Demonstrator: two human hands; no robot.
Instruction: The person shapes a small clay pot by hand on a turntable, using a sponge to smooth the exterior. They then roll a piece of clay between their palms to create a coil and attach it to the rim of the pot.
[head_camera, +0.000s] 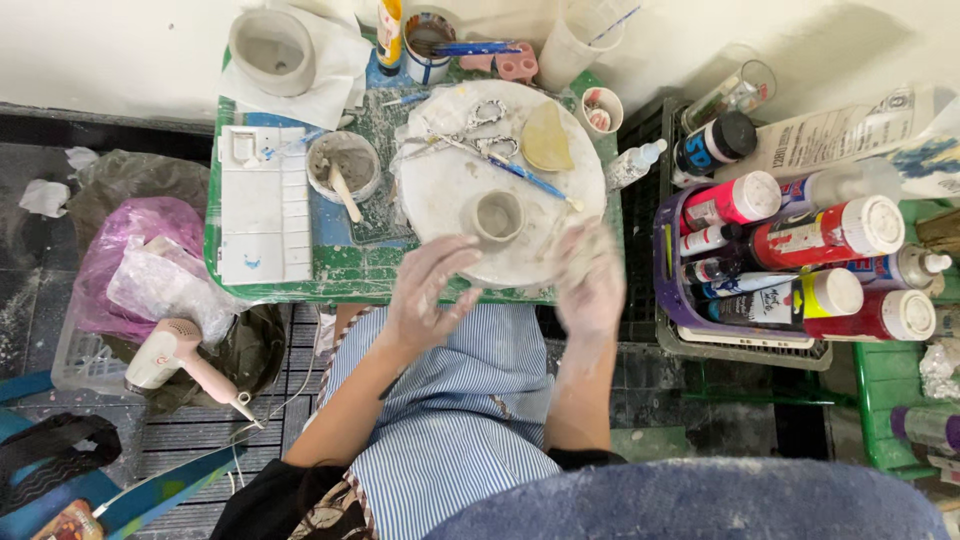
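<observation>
The small clay cup (497, 217) stood upright on the round white board (440, 190), just beyond the open, empty left hand (430, 290), while the right hand (590, 280), blurred, held a clay lump (583, 243) further aside.

Right of the right hand (590, 285), a purple basket (668, 290) holds red and pink paint bottles (830, 232) with labels. A white printed bag (850, 130) lies behind it.
</observation>
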